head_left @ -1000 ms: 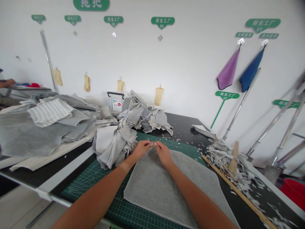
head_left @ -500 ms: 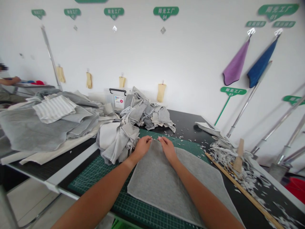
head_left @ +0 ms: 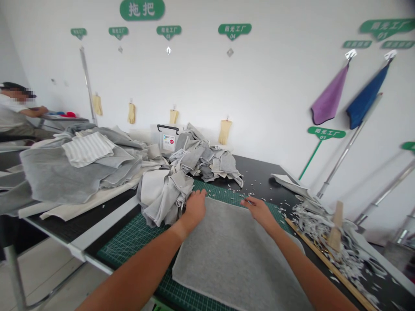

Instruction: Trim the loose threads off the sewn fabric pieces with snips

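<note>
We see a grey cloth (head_left: 233, 246) lying flat on a green mat (head_left: 125, 242) on the black desk (head_left: 259, 172), right in front of us, its right part partly hidden under the right arm. Our left hand (head_left: 196, 206) is at the cloth's far left corner, fingers closed on its edge. Our right hand (head_left: 258, 211) is at the far edge, well apart from the left, pinching a small dark tool (head_left: 248, 201); it's too small for us to tell what kind, and we can't tell if it touches the cloth. White bits (head_left: 231, 190) are scattered past the far edge. Just beside the left hand we have a bundle (head_left: 165, 196) of grey and white fabric, with a scrap pile (head_left: 207, 160) behind it and a clear box (head_left: 168, 140) with a black handle at the back. Further left is a big fabric stack (head_left: 68, 172), a striped cloth (head_left: 88, 149) on top. On the right we note a wooden strip (head_left: 324, 259) lying along a heap of trimmings (head_left: 348, 255), with a wooden piece (head_left: 336, 226) resting on the heap. A purple towel (head_left: 330, 97) and a blue towel (head_left: 368, 97) hang on the wall. Far left, another person (head_left: 13, 108) sits at a separate table.
</note>
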The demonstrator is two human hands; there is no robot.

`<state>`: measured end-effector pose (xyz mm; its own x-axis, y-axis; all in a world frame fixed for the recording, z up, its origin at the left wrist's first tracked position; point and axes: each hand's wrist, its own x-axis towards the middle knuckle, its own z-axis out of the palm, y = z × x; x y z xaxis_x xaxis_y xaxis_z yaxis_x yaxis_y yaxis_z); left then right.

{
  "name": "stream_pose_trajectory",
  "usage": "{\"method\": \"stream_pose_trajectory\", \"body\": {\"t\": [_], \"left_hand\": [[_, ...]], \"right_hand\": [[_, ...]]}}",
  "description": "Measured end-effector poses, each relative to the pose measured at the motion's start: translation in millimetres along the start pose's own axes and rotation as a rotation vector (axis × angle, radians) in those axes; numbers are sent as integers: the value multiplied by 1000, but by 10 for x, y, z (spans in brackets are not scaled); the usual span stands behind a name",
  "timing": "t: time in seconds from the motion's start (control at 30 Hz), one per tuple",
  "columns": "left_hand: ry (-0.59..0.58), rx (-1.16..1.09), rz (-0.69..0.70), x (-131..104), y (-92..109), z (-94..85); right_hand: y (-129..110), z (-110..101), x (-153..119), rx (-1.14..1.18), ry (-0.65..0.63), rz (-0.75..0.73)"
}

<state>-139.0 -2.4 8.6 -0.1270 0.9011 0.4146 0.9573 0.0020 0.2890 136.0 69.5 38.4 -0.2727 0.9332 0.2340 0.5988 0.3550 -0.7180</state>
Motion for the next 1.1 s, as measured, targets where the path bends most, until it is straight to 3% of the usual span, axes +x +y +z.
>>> {"method": "stream_pose_trajectory", "body": {"t": [0.1, 0.2, 0.3, 0.4, 0.57, 0.83, 1.1], "left_hand": [[53, 88, 14, -39, 90, -80], [61, 20, 112, -32, 238, -140], [-39, -100, 281, -15, 438, -136], [-141, -159, 440, -20, 666, -66], [-283, -162, 506, 44, 1032, 112], [-398, -190, 481, 355, 1419, 387], [-321, -410, 548, 262, 1759, 687]], "right_hand": [[350, -374, -157, -127, 19, 93], [801, -693, -346, -286, 97, 217], [1186, -894, -538, -403, 159, 331], [1333, -1003, -682, -455, 174, 418], [1126, -1144, -787, -315, 18, 550], [796, -1122, -972, -70, -21, 609], [614, -1110, -1059, 316, -162, 638]]}}
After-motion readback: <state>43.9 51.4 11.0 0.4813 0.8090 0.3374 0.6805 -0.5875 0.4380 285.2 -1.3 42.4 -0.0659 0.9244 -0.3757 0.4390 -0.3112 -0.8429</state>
